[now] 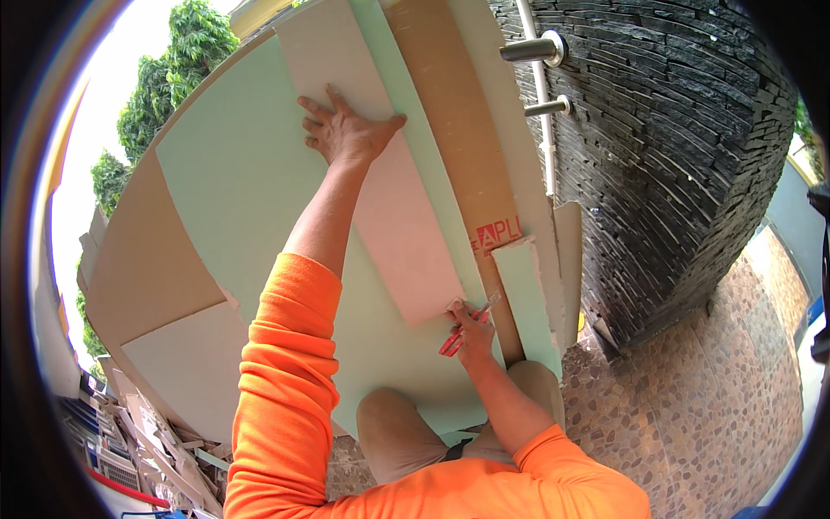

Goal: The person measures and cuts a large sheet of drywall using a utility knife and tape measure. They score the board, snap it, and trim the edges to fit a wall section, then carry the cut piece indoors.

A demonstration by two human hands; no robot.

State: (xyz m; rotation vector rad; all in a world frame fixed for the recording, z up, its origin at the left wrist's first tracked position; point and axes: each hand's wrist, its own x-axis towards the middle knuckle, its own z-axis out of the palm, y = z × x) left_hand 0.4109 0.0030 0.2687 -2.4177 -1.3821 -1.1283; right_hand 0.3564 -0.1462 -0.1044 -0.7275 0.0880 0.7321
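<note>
My left hand (pixel 344 131) lies flat, fingers spread, on a long pale pink board strip (pixel 389 199). The strip rests on a large light green board (pixel 242 182) that leans upright in front of me. My right hand (pixel 471 333) grips a red pencil-like tool (pixel 462 330) at the strip's lower corner, its tip against the green board. Both sleeves are orange. My knees in tan trousers press close to the green board's lower edge.
More boards lean behind: a brown cardboard-backed strip (pixel 458 130), a small green offcut (pixel 532 303) and white pieces. A dark stacked-stone wall (pixel 674 156) with a metal handle (pixel 536 48) stands at right. Pebble paving (pixel 692 381) lies below. Board scraps (pixel 164 458) pile at lower left.
</note>
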